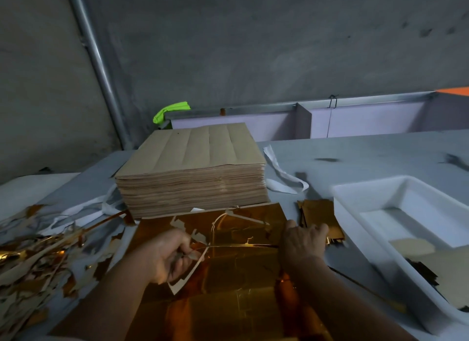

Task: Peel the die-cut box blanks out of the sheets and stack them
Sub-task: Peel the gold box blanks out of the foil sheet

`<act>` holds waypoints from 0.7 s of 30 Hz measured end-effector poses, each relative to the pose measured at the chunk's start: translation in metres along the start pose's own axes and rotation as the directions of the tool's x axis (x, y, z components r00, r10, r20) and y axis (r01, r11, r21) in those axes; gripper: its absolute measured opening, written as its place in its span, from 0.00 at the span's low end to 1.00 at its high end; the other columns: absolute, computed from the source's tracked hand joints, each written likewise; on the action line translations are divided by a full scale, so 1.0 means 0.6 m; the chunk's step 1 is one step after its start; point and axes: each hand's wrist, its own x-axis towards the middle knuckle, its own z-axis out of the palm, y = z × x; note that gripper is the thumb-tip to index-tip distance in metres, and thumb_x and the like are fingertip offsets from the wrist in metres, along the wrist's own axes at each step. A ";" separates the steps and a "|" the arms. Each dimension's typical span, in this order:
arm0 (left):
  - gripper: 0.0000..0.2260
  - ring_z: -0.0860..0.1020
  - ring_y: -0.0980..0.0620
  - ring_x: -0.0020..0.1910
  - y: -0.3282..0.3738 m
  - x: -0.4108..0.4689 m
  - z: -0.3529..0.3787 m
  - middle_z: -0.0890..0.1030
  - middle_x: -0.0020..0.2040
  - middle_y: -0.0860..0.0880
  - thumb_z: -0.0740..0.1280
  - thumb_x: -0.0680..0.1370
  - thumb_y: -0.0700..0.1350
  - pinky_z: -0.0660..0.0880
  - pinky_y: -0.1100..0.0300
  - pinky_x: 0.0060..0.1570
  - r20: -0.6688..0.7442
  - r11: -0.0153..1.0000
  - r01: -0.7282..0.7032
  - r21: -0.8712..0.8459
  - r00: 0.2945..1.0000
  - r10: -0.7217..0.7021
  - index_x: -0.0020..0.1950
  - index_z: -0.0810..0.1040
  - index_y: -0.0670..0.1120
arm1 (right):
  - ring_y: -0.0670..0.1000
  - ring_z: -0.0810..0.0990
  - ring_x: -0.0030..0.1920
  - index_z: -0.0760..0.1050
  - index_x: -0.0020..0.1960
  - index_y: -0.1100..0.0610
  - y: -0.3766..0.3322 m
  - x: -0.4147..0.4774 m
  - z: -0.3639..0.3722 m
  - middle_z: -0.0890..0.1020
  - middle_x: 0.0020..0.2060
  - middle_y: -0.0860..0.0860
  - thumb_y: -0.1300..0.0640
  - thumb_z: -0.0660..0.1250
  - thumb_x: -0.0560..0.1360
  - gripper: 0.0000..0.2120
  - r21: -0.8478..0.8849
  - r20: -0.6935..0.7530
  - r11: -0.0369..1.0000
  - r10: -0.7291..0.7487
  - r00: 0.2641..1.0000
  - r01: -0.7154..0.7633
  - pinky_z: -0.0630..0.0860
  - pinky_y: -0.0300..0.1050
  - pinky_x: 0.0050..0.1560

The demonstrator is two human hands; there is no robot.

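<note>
Left hand (pixel 167 257), lower centre, pinches one thin paper-backed waste strip (pixel 189 274) of the glossy gold sheet (pixel 228 272); right hand (pixel 303 239) lies flat, fingers extended onto one small pile of gold blanks (pixel 317 213). Centre: one tall stack of matte brown sheets (pixel 193 163). Right: one white rectangular tray (pixel 355 188); lower left, a heap of ragged scraps (pixel 33 259).

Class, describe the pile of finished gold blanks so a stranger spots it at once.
Find the brown stack of sheets mid-table, then the white tray to its right. Between that tray and the gold sheet lies a small pile of gold blanks, beside the right hand. Unlike the ragged scrap heap far left, its pieces lie stacked.
</note>
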 end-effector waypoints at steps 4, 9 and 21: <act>0.21 0.71 0.54 0.25 -0.012 0.007 0.040 0.79 0.39 0.42 0.63 0.66 0.37 0.67 0.65 0.19 0.020 0.999 -0.011 -0.033 1.000 0.012 0.59 0.79 0.35 | 0.48 0.75 0.42 0.72 0.58 0.54 -0.010 -0.002 -0.005 0.77 0.43 0.49 0.55 0.55 0.83 0.08 0.124 0.022 0.991 -0.046 0.999 0.043 0.71 0.45 0.47; 0.16 0.74 0.52 0.29 -0.015 0.012 0.108 0.79 0.38 0.44 0.63 0.68 0.37 0.70 0.61 0.27 0.119 0.990 -0.044 -0.133 0.991 0.060 0.55 0.78 0.39 | 0.47 0.78 0.42 0.74 0.57 0.53 -0.068 -0.022 -0.014 0.77 0.45 0.48 0.53 0.62 0.82 0.06 0.344 0.037 0.913 -0.249 0.968 0.222 0.76 0.42 0.45; 0.18 0.78 0.45 0.37 -0.010 0.007 0.129 0.81 0.38 0.43 0.70 0.75 0.55 0.72 0.55 0.36 -0.053 0.926 -0.196 -0.323 0.981 0.189 0.49 0.83 0.39 | 0.51 0.78 0.55 0.69 0.68 0.54 -0.156 -0.076 -0.029 0.71 0.65 0.55 0.55 0.63 0.81 0.16 0.531 -0.059 0.750 -0.431 0.900 0.394 0.78 0.47 0.58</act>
